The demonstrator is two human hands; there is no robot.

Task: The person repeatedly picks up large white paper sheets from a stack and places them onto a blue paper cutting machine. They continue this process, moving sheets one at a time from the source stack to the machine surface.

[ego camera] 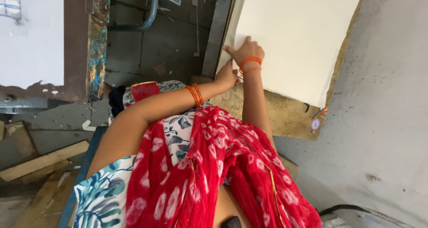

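Observation:
A thick stack of large white sheets (298, 36) lies on a brown board (285, 116). My right hand (246, 51), with orange bangles at the wrist, rests flat on top of the stack near its left edge, one finger reaching to that edge. My left hand (227, 76), also wearing orange bangles, is just below it and grips the stack's near left corner. Both arms reach forward over my red patterned scarf (223, 174) and floral dress (102, 196).
A rusty machine frame with flaking blue paint (96, 45) stands at the left, with a white panel (31, 36) beside it. A grey pipe (149, 14) runs over the dark floor. Wooden planks (42, 161) lie at lower left. A grey wall (388, 103) fills the right.

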